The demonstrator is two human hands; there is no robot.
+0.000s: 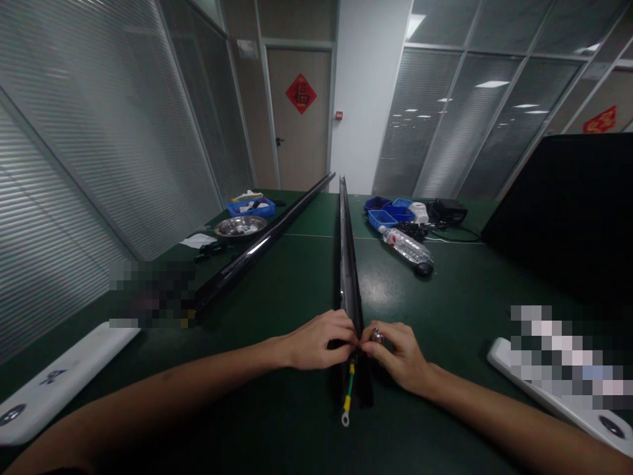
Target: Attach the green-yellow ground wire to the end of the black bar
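A long black rail (349, 260) runs away from me down the middle of the table. At its near end, my left hand (321, 340) is closed, with its fingertips on the rail where the wire begins; what they pinch is hidden. From that spot a short green wire (351, 384) with yellow sleeves hangs towards me, ending in a metal ring terminal (345, 418). My right hand (398, 353) is closed too, its fingertips meeting the left ones at the rail. A small shiny metal piece (377, 335) shows at its curled fingers, too small to name.
A second black rail (267, 244) lies to the left. Beyond it are a metal bowl (241, 227) and a blue bin (251, 208). On the right lie a plastic bottle (406, 247), blue trays (383, 220) and cables. White devices (69, 379) flank my arms; a large black panel (568, 218) stands right.
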